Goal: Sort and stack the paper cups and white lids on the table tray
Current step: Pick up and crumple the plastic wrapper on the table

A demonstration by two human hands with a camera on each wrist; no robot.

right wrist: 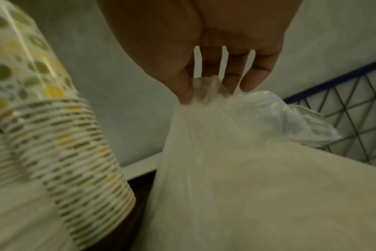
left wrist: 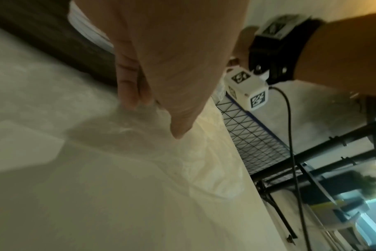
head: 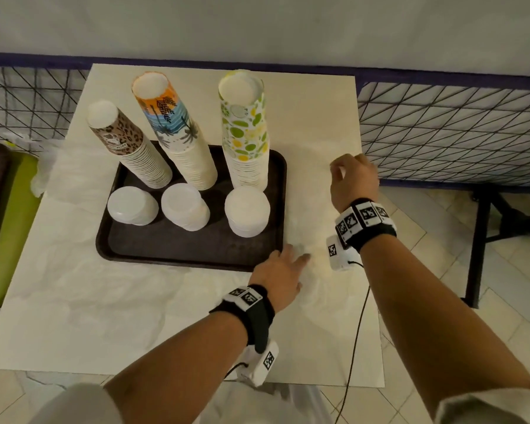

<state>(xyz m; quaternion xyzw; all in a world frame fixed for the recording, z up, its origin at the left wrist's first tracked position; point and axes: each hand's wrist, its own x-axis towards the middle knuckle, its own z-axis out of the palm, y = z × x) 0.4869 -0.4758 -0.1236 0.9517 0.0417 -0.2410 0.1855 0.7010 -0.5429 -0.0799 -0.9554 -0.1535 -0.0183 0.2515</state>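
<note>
A dark tray [head: 196, 264] holds three upside-down cup stacks: leopard print [head: 126, 145], palm print [head: 178, 130] and lime print [head: 247, 133]. A white lid stack [head: 132, 205] stands before the leopard cups, and further lid stacks [head: 184, 211] [head: 247, 214] stand before the other two. My right hand [head: 340, 169] is raised right of the tray. In the right wrist view it [right wrist: 204, 91] pinches the top of a clear plastic bag [right wrist: 225, 135] beside the lime cups [right wrist: 54, 118]. My left hand [head: 291, 258] lies with straight fingers on the bag's lower part [left wrist: 204, 161] at the tray's front right corner.
The pale table [head: 135, 316] carries thin plastic sheeting. A wire grid fence [head: 456, 127] runs behind and to the right. A green seat [head: 10, 224] and crumpled plastic [head: 46, 166] are on the left. A black cable [head: 355, 332] hangs from my right wrist.
</note>
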